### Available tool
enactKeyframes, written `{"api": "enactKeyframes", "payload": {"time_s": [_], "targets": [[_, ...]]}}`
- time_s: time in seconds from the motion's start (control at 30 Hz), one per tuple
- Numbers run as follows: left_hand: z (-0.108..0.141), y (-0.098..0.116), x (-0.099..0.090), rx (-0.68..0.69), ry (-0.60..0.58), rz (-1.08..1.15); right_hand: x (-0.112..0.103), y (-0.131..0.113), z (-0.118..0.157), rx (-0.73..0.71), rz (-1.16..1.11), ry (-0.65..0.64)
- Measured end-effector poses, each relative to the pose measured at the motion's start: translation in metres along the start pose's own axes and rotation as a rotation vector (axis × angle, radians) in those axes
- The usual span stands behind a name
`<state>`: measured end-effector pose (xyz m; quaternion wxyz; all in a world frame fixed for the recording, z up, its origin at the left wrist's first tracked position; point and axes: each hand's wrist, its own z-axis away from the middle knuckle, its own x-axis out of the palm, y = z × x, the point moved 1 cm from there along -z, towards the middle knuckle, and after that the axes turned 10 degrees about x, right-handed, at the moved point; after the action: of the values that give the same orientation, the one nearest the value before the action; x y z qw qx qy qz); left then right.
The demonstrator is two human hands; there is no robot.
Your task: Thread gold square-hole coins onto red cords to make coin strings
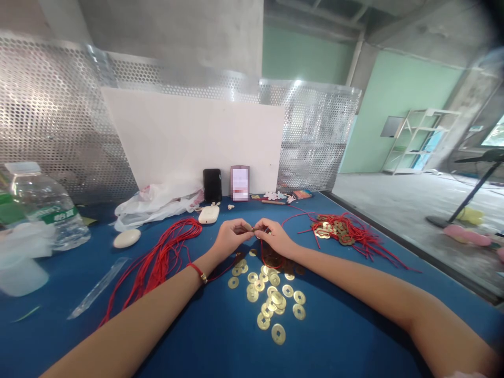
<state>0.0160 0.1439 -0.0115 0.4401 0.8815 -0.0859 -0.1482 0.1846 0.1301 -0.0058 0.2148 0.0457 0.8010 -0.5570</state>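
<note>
My left hand (233, 235) and my right hand (277, 237) meet above the blue table, both closed in fingertip pinches. Between the fingertips is a small brassy coin (254, 229), seen almost edge-on and mostly hidden. A red cord (263, 256) hangs below my right hand and curves down to the tabletop. Loose gold coins (276, 298) with square holes lie scattered and overlapping under and in front of my hands. A bundle of long red cords (157, 257) lies left of my left hand. Strung coins (334, 229) with red cord tails are heaped at the right.
Behind my hands stand a black phone (212, 185) and a lit phone (240, 182) against a white board (205, 136). A white case (208, 214), plastic bag (157, 202), white oval object (126, 238), clear strip (98, 287) and water bottle (49, 210) occupy the left.
</note>
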Motion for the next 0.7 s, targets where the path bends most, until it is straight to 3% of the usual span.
{"api": "enactKeyframes", "payload": {"time_s": [0.2,0.37,0.47,0.53,0.6,0.7], "targets": [[0.001,-0.001,0.002,-0.013,-0.064,0.007,0.002,0.001,0.002,0.076,-0.240,-0.043],[0.002,-0.003,0.001,-0.045,-0.059,-0.030,-0.014,0.009,-0.012,0.150,-0.476,0.245],[0.002,-0.004,0.001,-0.047,-0.067,-0.040,-0.051,0.013,-0.031,0.322,-0.801,0.391],[0.002,-0.004,0.001,-0.046,-0.079,-0.033,-0.089,0.015,-0.041,0.344,-0.851,0.557],[0.003,-0.005,0.001,-0.048,-0.090,-0.031,-0.131,0.018,-0.047,0.351,-0.775,0.681],[0.003,-0.005,0.002,-0.059,-0.108,-0.025,-0.183,0.025,-0.044,0.369,-0.507,0.614]]}}
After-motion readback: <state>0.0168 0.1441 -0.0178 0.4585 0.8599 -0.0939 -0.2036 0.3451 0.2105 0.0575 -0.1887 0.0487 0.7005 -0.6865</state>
